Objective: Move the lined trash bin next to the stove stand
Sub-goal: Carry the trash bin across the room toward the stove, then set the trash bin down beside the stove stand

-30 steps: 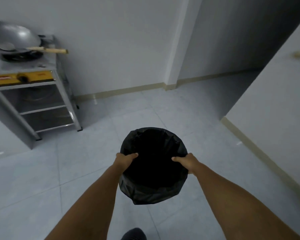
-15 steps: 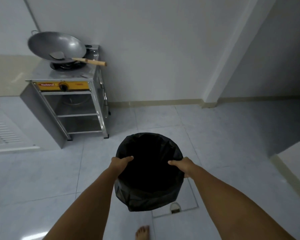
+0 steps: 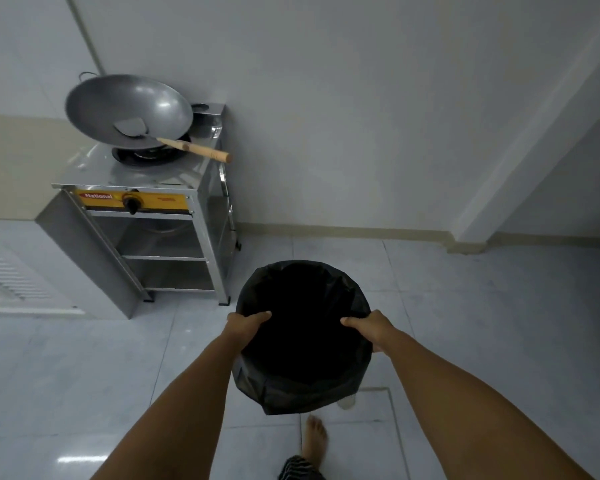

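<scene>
A round trash bin (image 3: 303,341) lined with a black bag hangs in the air in front of me, above the tiled floor. My left hand (image 3: 245,325) grips its rim on the left side and my right hand (image 3: 369,329) grips the rim on the right. The metal stove stand (image 3: 160,237) with open shelves and a yellow control strip stands against the wall, up and to the left of the bin. The bin's left edge is close to the stand's front right leg, apart from it.
A steel wok (image 3: 129,110) with a wooden-handled spatula (image 3: 194,150) sits on the burner. A white louvred panel (image 3: 11,275) is at far left. A wall pillar (image 3: 482,209) juts out at right. My bare foot (image 3: 315,441) steps on the tiles below the bin, by a floor drain hatch (image 3: 374,410).
I have walked toward the stove stand carrying the bin; the stand has grown larger and shifted toward the middle of the view. Both hands keep the same grip on the rim.
</scene>
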The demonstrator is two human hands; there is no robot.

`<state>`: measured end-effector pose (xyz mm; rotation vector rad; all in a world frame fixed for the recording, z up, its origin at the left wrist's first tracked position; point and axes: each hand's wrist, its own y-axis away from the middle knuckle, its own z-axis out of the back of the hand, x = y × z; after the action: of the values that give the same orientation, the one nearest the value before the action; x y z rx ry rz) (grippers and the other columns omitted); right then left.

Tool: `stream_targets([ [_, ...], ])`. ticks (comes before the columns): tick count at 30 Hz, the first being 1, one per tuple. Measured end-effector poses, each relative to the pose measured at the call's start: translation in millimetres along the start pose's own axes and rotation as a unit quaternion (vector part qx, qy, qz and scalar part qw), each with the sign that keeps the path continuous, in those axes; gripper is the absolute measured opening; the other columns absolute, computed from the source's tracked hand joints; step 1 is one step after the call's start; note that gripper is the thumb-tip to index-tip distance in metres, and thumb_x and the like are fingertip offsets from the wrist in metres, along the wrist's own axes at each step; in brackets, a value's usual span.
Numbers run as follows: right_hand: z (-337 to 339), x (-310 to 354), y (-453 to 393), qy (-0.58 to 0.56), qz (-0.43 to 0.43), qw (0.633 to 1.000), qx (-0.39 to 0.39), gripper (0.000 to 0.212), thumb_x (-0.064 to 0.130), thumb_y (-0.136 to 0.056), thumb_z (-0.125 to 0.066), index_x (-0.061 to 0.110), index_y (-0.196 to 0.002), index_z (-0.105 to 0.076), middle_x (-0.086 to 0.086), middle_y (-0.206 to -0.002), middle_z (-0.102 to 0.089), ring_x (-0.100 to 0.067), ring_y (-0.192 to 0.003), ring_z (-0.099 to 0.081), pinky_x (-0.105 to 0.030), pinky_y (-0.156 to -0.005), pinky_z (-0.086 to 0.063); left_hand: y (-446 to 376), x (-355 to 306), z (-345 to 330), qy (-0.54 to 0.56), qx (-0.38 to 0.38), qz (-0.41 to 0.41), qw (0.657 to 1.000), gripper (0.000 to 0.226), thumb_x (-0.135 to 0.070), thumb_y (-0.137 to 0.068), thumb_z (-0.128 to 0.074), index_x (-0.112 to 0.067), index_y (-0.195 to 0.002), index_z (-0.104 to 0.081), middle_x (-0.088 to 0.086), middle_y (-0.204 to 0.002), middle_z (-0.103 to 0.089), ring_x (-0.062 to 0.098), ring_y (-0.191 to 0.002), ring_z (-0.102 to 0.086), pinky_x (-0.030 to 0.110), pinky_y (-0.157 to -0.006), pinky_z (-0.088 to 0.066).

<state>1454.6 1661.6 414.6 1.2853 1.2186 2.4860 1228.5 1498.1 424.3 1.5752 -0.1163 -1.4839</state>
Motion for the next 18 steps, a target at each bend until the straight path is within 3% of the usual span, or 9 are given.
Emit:
stream_targets([
  [8,24.3,73.1,-131.5,0.055,-0.022,0.998,0.030,0.098,0.046,-0.064,-0.083,0.003,-0.142,-0.042,-0.019,-0.138,-0.056,-0.038,-0.121,-0.059,-0.051,-0.100,-0.053,-96.0,-65.7,-20.2,0.031,-0.003,0.051,0.998,0.086,-0.039,-0.083,-0.072,-0.001,-0.149,-0.029,0.022,-0.148,-0.046,0.041,-0.134,-0.047,0.048,-0.109,-0.041],
  [13,15.6,120.1,-184.9,0.079,-0.017,0.996,0.027,0.098,0.045,-0.073,-0.079,0.002,-0.148,-0.032,-0.019,-0.145,-0.050,-0.039,-0.129,-0.053,-0.049,-0.107,-0.047,-156.1,-90.4,-12.3,0.037,-0.003,0.090,0.995,0.092,-0.041,-0.078,-0.075,-0.001,-0.149,-0.031,0.021,-0.148,-0.047,0.040,-0.133,-0.049,0.048,-0.111,-0.041],
  [18,-3.6,163.7,-253.3,0.091,-0.030,0.995,0.025,0.092,0.042,-0.079,-0.076,0.001,-0.148,-0.031,-0.021,-0.146,-0.049,-0.038,-0.129,-0.053,-0.047,-0.107,-0.046,-239.0,-127.5,-0.3,0.037,-0.003,0.094,0.995,0.081,-0.030,-0.083,-0.075,0.001,-0.148,-0.037,0.021,-0.148,-0.049,0.039,-0.133,-0.050,0.042,-0.110,-0.040],
])
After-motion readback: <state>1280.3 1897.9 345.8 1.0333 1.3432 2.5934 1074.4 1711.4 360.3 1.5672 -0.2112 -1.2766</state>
